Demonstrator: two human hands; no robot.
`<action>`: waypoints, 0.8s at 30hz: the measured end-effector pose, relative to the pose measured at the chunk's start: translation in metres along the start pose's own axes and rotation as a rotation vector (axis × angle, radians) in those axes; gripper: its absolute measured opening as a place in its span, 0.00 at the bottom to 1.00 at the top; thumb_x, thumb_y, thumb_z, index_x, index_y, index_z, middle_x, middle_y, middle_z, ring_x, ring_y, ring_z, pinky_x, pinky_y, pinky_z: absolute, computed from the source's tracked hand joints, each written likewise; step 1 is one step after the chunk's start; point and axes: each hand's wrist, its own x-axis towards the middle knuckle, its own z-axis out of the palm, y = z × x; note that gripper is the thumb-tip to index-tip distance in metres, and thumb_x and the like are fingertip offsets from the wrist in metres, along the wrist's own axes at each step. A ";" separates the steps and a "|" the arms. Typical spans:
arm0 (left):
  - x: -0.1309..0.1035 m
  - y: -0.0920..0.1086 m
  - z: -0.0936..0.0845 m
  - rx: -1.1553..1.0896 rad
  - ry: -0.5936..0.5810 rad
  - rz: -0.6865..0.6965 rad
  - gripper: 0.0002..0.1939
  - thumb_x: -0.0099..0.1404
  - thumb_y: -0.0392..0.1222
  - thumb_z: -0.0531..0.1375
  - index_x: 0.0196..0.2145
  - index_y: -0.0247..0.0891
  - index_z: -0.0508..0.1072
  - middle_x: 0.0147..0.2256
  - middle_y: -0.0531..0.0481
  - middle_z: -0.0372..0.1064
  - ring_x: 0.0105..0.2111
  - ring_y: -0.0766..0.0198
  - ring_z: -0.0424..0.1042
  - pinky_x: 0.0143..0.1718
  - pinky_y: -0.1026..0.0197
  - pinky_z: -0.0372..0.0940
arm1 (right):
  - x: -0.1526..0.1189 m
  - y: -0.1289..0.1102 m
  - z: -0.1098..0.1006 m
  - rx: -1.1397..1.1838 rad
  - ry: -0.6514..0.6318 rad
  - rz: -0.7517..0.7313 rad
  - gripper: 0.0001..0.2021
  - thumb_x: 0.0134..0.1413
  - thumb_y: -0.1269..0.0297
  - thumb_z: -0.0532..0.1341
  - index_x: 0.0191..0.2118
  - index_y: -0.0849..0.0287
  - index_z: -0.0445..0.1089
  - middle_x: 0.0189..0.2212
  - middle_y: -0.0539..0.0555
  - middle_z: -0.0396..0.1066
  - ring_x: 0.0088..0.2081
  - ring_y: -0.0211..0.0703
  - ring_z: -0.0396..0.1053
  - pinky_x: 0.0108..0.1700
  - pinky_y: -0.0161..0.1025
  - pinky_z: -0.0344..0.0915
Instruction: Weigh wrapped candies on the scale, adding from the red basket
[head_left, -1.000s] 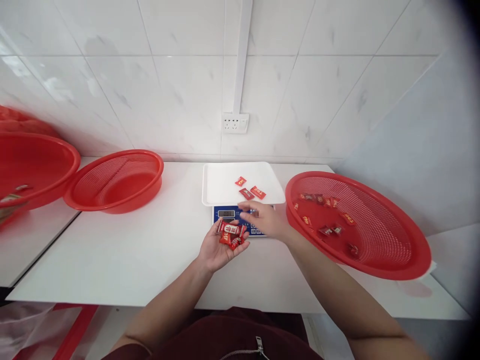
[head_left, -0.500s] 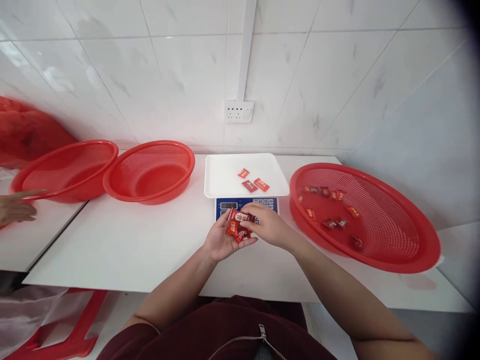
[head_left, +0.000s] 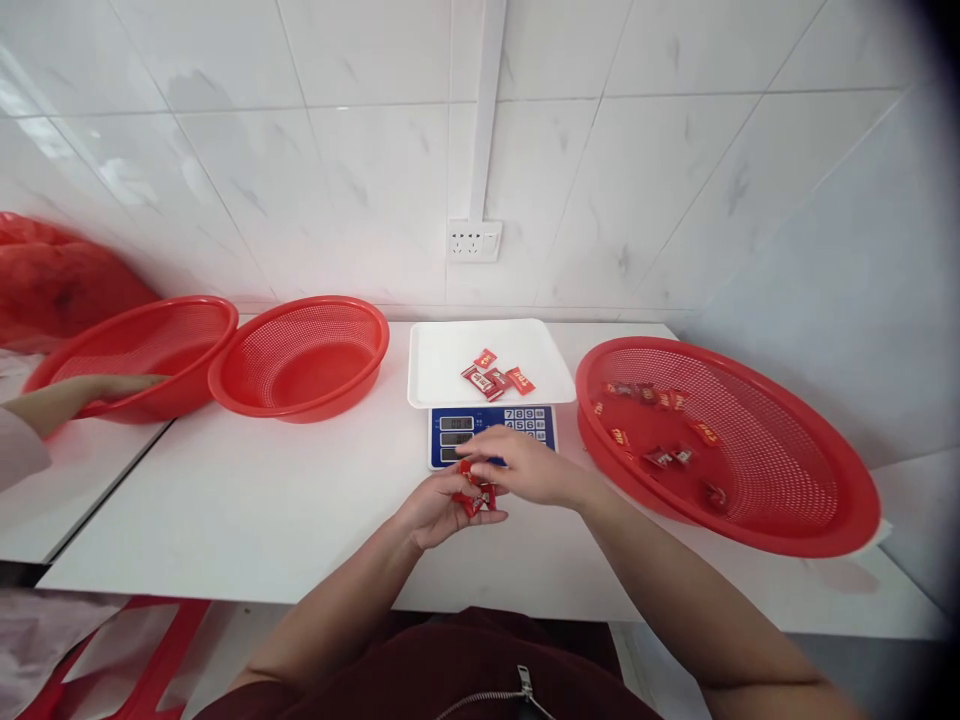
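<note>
Red-wrapped candies [head_left: 480,502] are being cupped in the curled left hand [head_left: 441,512]; right hand [head_left: 529,468] is being held against them, pinch unclear. Four pieces [head_left: 499,380] are already being carried by the white tray [head_left: 439,365] over the scale [head_left: 487,415]; more are being kept in the red basket [head_left: 772,440].

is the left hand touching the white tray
Apart: the head view shows the left hand in front of the white tray, with part of the scale's blue panel visible in the gap between them.
</note>
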 end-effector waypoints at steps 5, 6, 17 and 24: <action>0.001 -0.001 0.002 0.030 -0.051 -0.045 0.18 0.51 0.23 0.52 0.37 0.34 0.74 0.31 0.48 0.73 0.36 0.59 0.72 0.42 0.53 0.67 | -0.011 -0.009 0.003 0.094 -0.137 0.011 0.15 0.53 0.77 0.54 0.37 0.55 0.76 0.36 0.51 0.75 0.39 0.41 0.71 0.42 0.40 0.68; 0.002 -0.001 0.002 0.005 -0.068 -0.043 0.18 0.53 0.23 0.52 0.38 0.35 0.74 0.34 0.47 0.74 0.39 0.58 0.73 0.43 0.54 0.67 | -0.010 -0.006 0.003 0.123 -0.106 0.055 0.14 0.53 0.76 0.55 0.36 0.55 0.76 0.35 0.51 0.75 0.37 0.41 0.71 0.40 0.40 0.68; -0.007 0.003 -0.003 0.057 0.021 -0.040 0.33 0.52 0.21 0.56 0.54 0.40 0.60 0.51 0.41 0.67 0.48 0.50 0.72 0.44 0.51 0.70 | 0.016 0.046 -0.022 0.117 0.672 0.276 0.18 0.56 0.63 0.57 0.52 0.55 0.67 0.54 0.58 0.67 0.54 0.48 0.65 0.54 0.50 0.65; -0.009 0.008 0.005 0.072 0.066 0.106 0.41 0.55 0.24 0.59 0.61 0.48 0.51 0.44 0.48 0.70 0.40 0.61 0.74 0.47 0.55 0.67 | -0.025 -0.003 0.006 0.167 -0.002 0.032 0.15 0.55 0.66 0.59 0.48 0.55 0.72 0.48 0.56 0.72 0.50 0.49 0.68 0.52 0.47 0.65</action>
